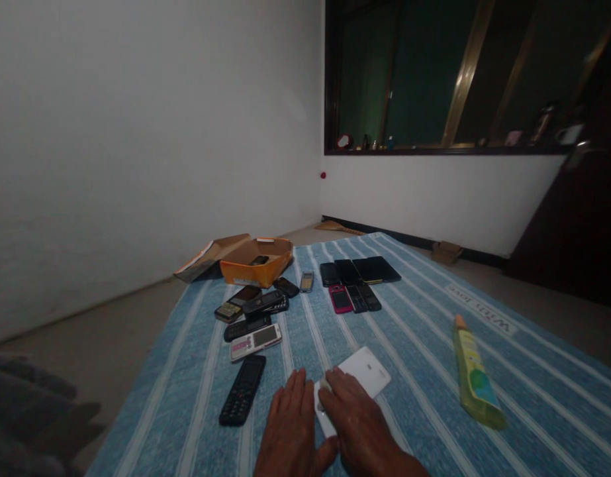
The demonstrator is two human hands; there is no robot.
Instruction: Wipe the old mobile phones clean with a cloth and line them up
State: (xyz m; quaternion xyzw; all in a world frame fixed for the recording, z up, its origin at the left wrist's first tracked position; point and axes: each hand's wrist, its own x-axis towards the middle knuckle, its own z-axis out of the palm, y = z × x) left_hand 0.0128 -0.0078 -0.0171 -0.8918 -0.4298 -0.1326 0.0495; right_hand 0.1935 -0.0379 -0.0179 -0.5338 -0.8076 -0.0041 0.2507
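Note:
A white phone or small tablet (367, 372) lies face down and slanted on the striped cloth, partly hidden under my hands. My right hand (357, 417) rests on it with fingers bent. A bit of pale cloth or tissue (325, 384) shows at its fingertips, mostly covered. My left hand (290, 424) lies flat along the device's left edge, fingers straight and close together, thumb reaching toward the right hand. To the left is a black keypad phone (243, 391), and beyond it a white and pink keypad phone (256, 342).
Several dark phones (265, 303) are piled before an open orange box (255, 268). A small silver phone (306, 281) lies alone. Dark phones and a tablet (377, 269) stand in rows, with a pink phone (340, 299). A yellow-green bottle (476, 377) lies at right.

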